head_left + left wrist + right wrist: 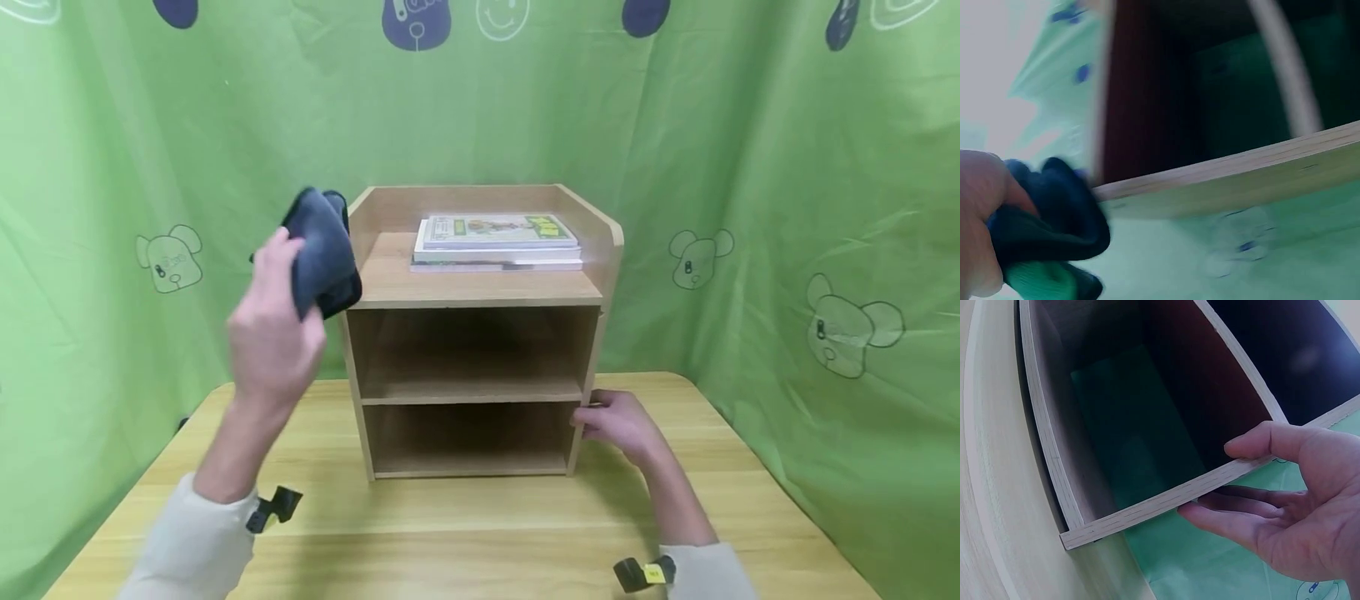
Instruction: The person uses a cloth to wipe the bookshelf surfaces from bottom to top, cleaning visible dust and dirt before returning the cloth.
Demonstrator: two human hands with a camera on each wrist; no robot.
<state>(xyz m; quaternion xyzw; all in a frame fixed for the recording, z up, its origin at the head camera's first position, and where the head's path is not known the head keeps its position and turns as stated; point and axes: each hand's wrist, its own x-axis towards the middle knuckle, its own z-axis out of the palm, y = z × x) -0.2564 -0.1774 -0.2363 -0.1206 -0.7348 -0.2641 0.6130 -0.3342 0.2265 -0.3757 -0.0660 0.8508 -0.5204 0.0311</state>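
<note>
My left hand [273, 321] is raised at the upper left front of a small wooden shelf unit [472, 392], gripping a bunched dark blue cloth [324, 250]. In the left wrist view the folded cloth [1054, 212] shows a green patch underneath, beside the shelf's edge. My right hand [618, 423] holds the unit's right side panel low down. The right wrist view shows the thumb [1254, 442] on the inner side of the panel edge [1166, 503] and the fingers [1229, 522] on the outer side.
Several books [495, 242] lie stacked on the unit's top shelf, between raised side walls. Two dark compartments sit below it. The unit stands on a light wooden table [442, 533]. A green patterned curtain [247, 100] hangs around the back and sides.
</note>
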